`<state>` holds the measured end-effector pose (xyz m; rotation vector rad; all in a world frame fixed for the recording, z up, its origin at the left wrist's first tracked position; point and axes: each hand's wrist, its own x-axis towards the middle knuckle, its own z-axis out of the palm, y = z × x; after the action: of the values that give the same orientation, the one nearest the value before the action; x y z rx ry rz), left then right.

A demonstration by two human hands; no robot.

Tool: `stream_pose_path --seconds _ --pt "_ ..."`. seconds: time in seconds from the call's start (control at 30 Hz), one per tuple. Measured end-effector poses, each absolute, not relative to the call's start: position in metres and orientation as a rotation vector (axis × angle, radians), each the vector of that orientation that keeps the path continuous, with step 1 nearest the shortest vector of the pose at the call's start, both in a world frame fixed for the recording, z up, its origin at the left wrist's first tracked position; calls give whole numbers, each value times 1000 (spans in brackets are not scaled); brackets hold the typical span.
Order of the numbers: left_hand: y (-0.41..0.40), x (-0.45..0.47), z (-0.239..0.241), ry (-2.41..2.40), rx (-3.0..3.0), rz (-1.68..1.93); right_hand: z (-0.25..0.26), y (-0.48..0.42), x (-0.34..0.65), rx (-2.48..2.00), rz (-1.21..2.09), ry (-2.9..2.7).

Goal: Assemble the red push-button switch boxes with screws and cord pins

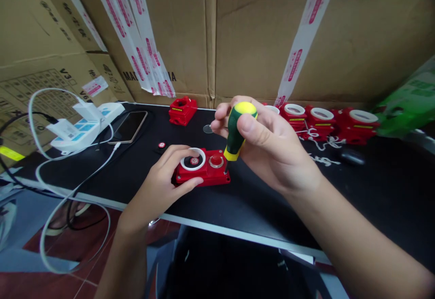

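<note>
On the black table lies a red plastic device (210, 179) with a white ring (193, 159) around a black disc and a red domed button (216, 160). My left hand (166, 172) grips its left end, fingers over the far side and thumb along the near side. A screwdriver (236, 131) with a green and yellow handle is held in my right hand (272, 142). It stands nearly upright, its tip at a screw near the device's right edge. Behind the left fingers lies a small black piece with a red and white emblem (162, 145).
Another red housing (182, 110) stands further back, near a clear disc (207, 129). Several red units with white rings (322, 114) and white cords line the back right, by a black object (352, 156). A phone (131, 127), power strip (89, 129) and cables are left; cardboard boxes (251, 40) stand behind.
</note>
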<state>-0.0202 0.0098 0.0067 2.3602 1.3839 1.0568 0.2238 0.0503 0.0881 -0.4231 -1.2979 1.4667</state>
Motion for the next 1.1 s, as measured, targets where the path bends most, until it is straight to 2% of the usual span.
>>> stream_pose_path --seconds 0.93,1.1 --pt "8 -17 11 1362 2283 1062 85 55 227 -347 1566 -1297" --pt "7 -14 10 1394 2278 1061 87 55 226 -381 1474 -1312"
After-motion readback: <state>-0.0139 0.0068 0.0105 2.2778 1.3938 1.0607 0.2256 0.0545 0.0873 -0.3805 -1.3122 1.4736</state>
